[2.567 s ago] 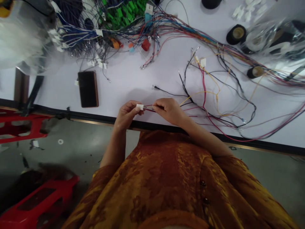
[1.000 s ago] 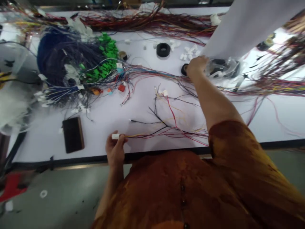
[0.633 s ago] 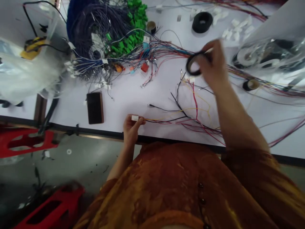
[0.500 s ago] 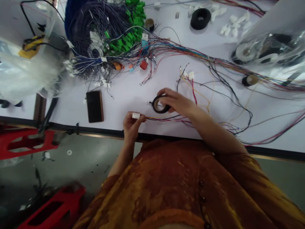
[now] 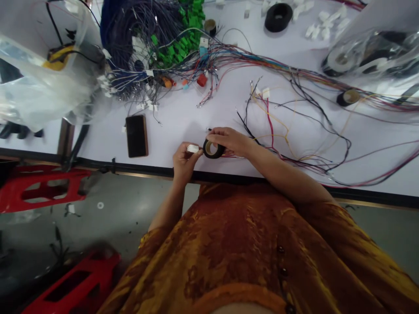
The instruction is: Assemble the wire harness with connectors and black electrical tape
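My left hand [image 5: 183,162] pinches a white plug connector [image 5: 193,148] between thumb and fingers, near the table's front edge. Thin wires run from the connector toward the right, partly hidden behind the tape. In my right hand [image 5: 231,140] is a roll of black electrical tape [image 5: 213,148], held upright by its rim close beside the left fingertips. Whether the tape touches the wires cannot be made out. Red wires [image 5: 270,126], with black and yellow ones, spread over the table right of my right hand, with a small white connector [image 5: 266,93] at one end.
A phone [image 5: 136,136] lies to the left. Behind it sits a heap of purple wires with green connectors [image 5: 176,50]. A long wire bundle [image 5: 248,59] crosses the back. More tape rolls [image 5: 278,17] and a plastic bag [image 5: 376,65] lie farther right. Red stools [image 5: 46,185] stand below the edge.
My right hand has brought the tape roll left and slightly down, right up to the left hand's fingertips. The left hand still holds the connector, now tilted a little. The whole view has shifted slightly.
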A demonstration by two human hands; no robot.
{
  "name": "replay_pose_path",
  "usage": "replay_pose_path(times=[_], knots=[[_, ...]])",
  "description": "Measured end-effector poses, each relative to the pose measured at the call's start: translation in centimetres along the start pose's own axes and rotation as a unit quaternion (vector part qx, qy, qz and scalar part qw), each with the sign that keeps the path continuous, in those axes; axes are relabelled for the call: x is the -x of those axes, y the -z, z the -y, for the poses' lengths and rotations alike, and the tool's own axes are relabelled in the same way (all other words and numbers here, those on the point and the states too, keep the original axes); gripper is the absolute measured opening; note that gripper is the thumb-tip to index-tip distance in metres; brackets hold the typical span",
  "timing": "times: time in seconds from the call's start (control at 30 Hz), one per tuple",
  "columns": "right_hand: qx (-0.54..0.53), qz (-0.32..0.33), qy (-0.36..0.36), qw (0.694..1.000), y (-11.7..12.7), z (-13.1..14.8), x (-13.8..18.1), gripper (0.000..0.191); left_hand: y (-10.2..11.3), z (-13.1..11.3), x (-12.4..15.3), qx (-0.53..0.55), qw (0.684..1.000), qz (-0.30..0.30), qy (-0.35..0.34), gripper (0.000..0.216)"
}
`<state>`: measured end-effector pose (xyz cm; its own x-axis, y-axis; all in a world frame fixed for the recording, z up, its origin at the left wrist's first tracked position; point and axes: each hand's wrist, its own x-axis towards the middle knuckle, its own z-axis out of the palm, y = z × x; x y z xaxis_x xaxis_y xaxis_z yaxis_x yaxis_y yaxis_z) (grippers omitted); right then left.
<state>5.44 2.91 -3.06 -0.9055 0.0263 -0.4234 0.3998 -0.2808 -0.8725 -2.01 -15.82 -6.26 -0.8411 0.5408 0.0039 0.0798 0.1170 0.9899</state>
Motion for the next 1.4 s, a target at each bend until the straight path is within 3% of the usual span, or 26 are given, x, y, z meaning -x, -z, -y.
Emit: replay_pose_path(times=[0.07,0.13,0.23,0.3,0.33,0.43,0.5,0.57,0.7,0.8,0.87,0.93,1.03,1.13,1.23,1.3,1.37,1.4], knots=[[0.063,-0.049,0.057,0.995,-1.1,-1.3,1.3,0.013,-0.3,0.0,-0.1,0.009,1.0,-0.017,0.004,0.027],[0.164,-0.107,0.155,0.968,-2.5,-3.4,2.9,0.017,-0.8,0.1,-0.1,0.028,0.999,-0.03,0.023,0.031],[0.319,-0.091,0.246,0.911,-4.1,-6.1,4.8,0.031,-1.3,-0.1,0.0,0.066,0.996,-0.039,0.051,0.032],[0.352,-0.079,0.269,0.893,-3.9,-6.3,5.2,0.026,-1.5,-0.7,0.3,0.074,0.995,-0.049,0.044,0.03],[0.339,-0.105,0.274,0.894,-3.5,-5.8,5.0,0.021,-1.6,-1.0,0.6,0.068,0.996,-0.054,0.031,0.03],[0.239,-0.187,0.192,0.933,-1.5,-3.2,3.1,0.025,-2.0,-2.1,1.3,0.018,0.998,-0.045,-0.027,0.024],[0.192,-0.126,0.065,0.971,-0.3,-1.5,1.4,0.034,-2.2,-2.5,1.9,-0.028,0.997,-0.022,-0.067,0.019],[0.166,-0.031,-0.022,0.985,0.5,-0.5,-0.2,0.033,-2.2,-2.5,2.3,-0.077,0.992,0.001,-0.097,0.013],[0.143,0.082,-0.047,0.985,0.8,0.3,-2.2,0.021,-1.7,-2.0,2.7,-0.161,0.977,0.039,-0.134,0.009],[0.169,0.114,-0.076,0.976,0.8,1.3,-3.4,0.021,-1.4,-1.9,2.8,-0.206,0.963,0.075,-0.158,0.011],[0.145,0.094,-0.075,0.982,1.0,2.1,-3.9,0.015,-1.4,-2.1,2.6,-0.21,0.965,0.067,-0.145,0.009],[0.065,0.038,-0.049,0.996,1.4,2.3,-3.6,0.007,-1.5,-2.2,2.2,-0.168,0.98,0.019,-0.107,0.011],[-0.008,-0.081,0.024,0.996,1.2,0.7,-1.0,0.018,-1.8,-1.9,1.3,-0.06,0.995,-0.06,-0.05,0.022],[0.123,-0.142,0.168,0.968,-0.3,-2.9,3.4,0.035,-2.2,-1.6,0.2,-0.003,0.995,-0.097,-0.019,0.034],[0.269,-0.101,0.266,0.92,-1.7,-5.6,5.9,0.029,-2.4,-1.8,-0.4,0.021,0.997,-0.08,0.002,0.04],[0.251,-0.145,0.256,0.922,-1.7,-5.4,5.1,0.022,-2.7,-2.4,-0.3,0.032,0.998,-0.056,-0.005,0.042],[0.169,-0.197,0.175,0.95,-1.0,-3.8,2.8,0.026,-2.9,-3.0,0.0,0.033,0.999,-0.025,-0.023,0.042],[0.128,-0.193,0.117,0.966,-0.4,-2.8,1.4,0.03,-2.9,-3.2,0.3,0.029,0.999,-0.01,-0.032,0.042]])
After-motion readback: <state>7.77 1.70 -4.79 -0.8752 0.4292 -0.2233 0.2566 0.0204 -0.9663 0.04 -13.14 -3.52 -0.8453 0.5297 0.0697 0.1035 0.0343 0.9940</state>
